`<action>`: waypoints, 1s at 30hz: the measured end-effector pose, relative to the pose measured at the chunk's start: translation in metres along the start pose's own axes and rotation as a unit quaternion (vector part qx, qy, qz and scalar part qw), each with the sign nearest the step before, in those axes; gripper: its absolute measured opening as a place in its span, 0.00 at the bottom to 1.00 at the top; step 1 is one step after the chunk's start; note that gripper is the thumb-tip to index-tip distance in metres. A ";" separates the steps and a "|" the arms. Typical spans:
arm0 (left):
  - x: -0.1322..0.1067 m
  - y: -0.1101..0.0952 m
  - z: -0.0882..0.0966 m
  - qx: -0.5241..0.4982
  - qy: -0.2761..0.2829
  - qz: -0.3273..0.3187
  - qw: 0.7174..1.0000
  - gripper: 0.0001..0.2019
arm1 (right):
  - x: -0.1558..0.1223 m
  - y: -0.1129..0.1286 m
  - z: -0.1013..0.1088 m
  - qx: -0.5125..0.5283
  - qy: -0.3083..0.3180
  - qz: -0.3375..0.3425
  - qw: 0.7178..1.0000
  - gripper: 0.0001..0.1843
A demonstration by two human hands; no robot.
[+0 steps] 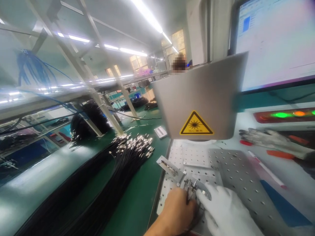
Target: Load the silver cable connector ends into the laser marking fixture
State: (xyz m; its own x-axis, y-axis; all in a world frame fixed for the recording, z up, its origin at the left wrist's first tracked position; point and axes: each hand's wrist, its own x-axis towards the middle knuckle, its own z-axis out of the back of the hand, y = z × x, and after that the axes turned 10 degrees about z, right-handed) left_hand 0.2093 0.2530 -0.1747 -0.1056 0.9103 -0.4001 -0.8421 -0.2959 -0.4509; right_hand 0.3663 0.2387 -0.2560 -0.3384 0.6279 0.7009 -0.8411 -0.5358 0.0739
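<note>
My bare left hand (178,208) is closed around black cables with silvery metal connectors (190,186), low over the perforated metal plate (248,186). From the right, my right hand (227,208) in a white glove reaches in, its fingertips closed on the same connectors. Part of the grip is hidden behind the fingers. Just beyond the left hand is a small metal fixture (169,167) with a slot. To the left, a thick bundle of black cables (118,183) with shiny connector ends lies on the green work surface (140,196).
A grey metal shield (201,95) with a yellow laser warning label (195,124) stands behind the plate. At right are a monitor (275,46), a lit button panel (285,115), a spare glove (273,141) and a pen (268,170). A person (179,63) is in the background.
</note>
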 end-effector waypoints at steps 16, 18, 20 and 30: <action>0.003 -0.006 -0.024 0.097 -0.030 0.029 0.994 0.13 | 0.002 0.000 -0.004 0.070 0.024 -0.022 0.997 0.15; -0.001 -0.011 -0.021 0.096 -0.023 0.035 0.994 0.14 | 0.002 0.002 0.001 0.078 0.037 -0.026 0.996 0.15; -0.002 -0.011 -0.020 0.093 -0.031 0.035 0.995 0.15 | 0.003 0.003 0.005 0.074 0.061 -0.027 0.995 0.16; -0.004 -0.006 -0.001 0.092 -0.057 -0.002 0.994 0.12 | 0.004 0.004 0.005 0.059 0.128 -0.034 0.989 0.20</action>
State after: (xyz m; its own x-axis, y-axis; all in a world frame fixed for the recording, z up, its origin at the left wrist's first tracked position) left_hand 0.2152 0.2504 -0.1714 -0.1522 0.9415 -0.3007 -0.9237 -0.2437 -0.2955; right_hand 0.3643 0.2361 -0.2491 -0.3901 0.7793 0.4904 -0.8157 -0.5396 0.2084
